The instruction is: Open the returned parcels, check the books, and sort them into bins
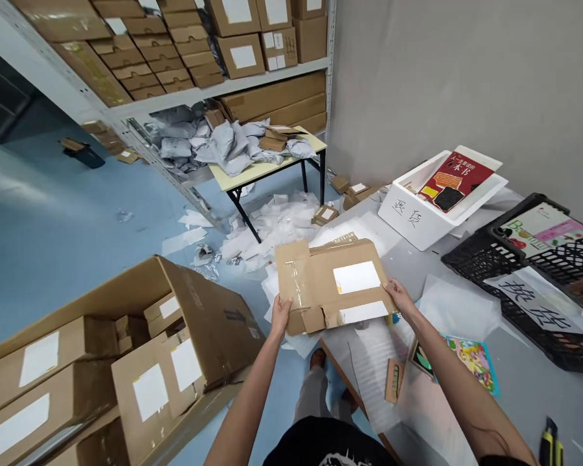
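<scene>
Between both hands I hold a torn, opened-out cardboard box [320, 272] with white labels and clear tape on it. My left hand [280, 316] grips its lower left edge, and my right hand [399, 296] its right edge. The cardboard is above the grey table's near left corner. Below my right forearm lie a colourful picture sheet [473, 362] and a small brown box with green lettering [394, 380]. White foam wrap [369, 362] spreads on the table around them.
A large carton [214, 323] full of labelled boxes stands at left. Foam sheets [272, 226] litter the floor by a small table [223, 180] with grey parcels. On the right are a white bin [403, 220], a black crate [510, 304] and a yellow-black cutter [550, 446].
</scene>
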